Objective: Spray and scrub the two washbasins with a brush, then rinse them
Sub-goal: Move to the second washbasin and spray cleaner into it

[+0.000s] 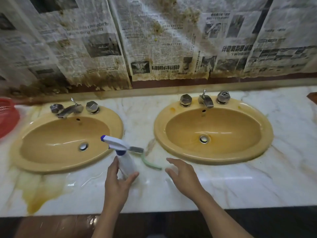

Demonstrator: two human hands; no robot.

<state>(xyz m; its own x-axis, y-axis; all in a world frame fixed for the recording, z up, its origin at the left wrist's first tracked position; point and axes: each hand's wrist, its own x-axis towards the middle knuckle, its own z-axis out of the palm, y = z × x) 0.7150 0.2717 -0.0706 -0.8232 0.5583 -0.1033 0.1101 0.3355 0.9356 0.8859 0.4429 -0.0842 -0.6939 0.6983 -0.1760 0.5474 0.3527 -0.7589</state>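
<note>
Two mustard-yellow washbasins are set in a marble counter: the left basin (34, 162) and the right basin (253, 152). A white spray bottle (126, 163) with a blue nozzle stands tilted between them, its nozzle aimed toward the left basin. My left hand (116, 182) wraps around the bottle's lower body. A brush (145, 158) with a green curved handle and grey bristle head lies on the counter just behind the bottle. My right hand (185, 176) hovers with fingers spread a short way right of the brush handle, touching nothing.
Each basin has a chrome tap, the left tap (68, 110) and the right tap (205, 100), flanked by two faceted knobs. A red basket (7, 117) sits at the far left. Stained newspaper (154, 48) covers the wall. Yellow-brown stains (39, 191) spread over the counter's front left.
</note>
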